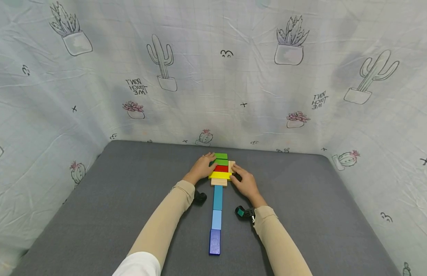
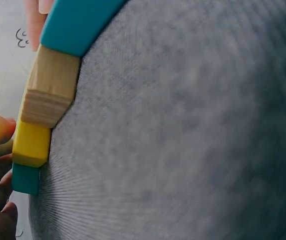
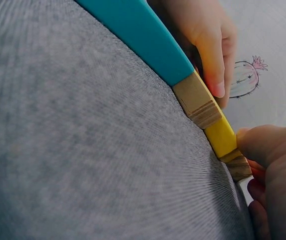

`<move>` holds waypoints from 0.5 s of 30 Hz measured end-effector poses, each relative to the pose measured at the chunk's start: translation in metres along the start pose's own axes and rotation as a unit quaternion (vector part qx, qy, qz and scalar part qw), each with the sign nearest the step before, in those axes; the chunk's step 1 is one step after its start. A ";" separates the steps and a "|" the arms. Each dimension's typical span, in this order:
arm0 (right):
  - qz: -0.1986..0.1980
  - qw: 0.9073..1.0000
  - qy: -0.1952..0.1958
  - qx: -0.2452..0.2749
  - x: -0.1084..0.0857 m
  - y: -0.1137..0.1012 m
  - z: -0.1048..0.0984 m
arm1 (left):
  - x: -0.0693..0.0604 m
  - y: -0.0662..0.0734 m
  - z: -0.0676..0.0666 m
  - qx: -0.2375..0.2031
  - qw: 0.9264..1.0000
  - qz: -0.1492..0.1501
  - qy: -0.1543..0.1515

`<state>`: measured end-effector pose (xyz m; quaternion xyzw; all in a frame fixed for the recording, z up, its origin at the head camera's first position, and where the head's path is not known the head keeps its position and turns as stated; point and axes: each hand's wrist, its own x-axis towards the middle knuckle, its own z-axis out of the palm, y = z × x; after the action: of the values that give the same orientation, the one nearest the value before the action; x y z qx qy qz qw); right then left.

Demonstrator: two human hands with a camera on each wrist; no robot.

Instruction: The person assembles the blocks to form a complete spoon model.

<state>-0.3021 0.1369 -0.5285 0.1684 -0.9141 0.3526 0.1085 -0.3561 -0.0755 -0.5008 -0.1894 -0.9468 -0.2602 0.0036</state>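
Note:
A flat row of coloured blocks lies on the grey cloth. In the head view it runs from green blocks (image 1: 220, 156) through a red block (image 1: 222, 168), a wide yellow block (image 1: 220, 175) and a crosswise wooden block (image 1: 219, 182) to a blue-teal block (image 1: 218, 197). My left hand (image 1: 201, 167) rests against the upper left side, thumb over the red block's edge. Beside it, a teal block (image 2: 25, 179) shows past the yellow one. With my right hand (image 1: 247, 183) I touch the yellow block's right end and an upright wooden block (image 1: 231, 166); the fingertips are partly hidden.
Below the teal piece, a light blue block (image 1: 216, 219) and a dark blue block (image 1: 215, 242) continue the line toward me. The grey surface (image 1: 320, 222) meets a patterned white curtain (image 1: 213, 88) at back and sides. Wrist cameras hang under both forearms.

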 end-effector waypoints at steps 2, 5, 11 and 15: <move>-0.002 1.000 0.000 -0.001 0.000 0.000 0.000 | 0.001 -0.001 0.000 0.004 1.000 0.005 -0.002; -0.003 1.000 0.001 -0.002 0.000 0.001 0.001 | 0.002 -0.003 -0.001 0.004 1.000 0.011 -0.005; -0.006 1.000 0.003 0.000 0.000 0.000 0.000 | 0.003 -0.008 -0.002 0.009 1.000 0.016 -0.017; -0.005 1.000 0.003 0.000 0.000 0.000 0.000 | 0.002 -0.009 -0.004 0.004 0.999 0.020 -0.025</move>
<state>-0.3022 0.1366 -0.5286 0.1719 -0.9129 0.3528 0.1127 -0.3614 -0.0842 -0.5020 -0.2149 -0.9436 -0.2514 -0.0142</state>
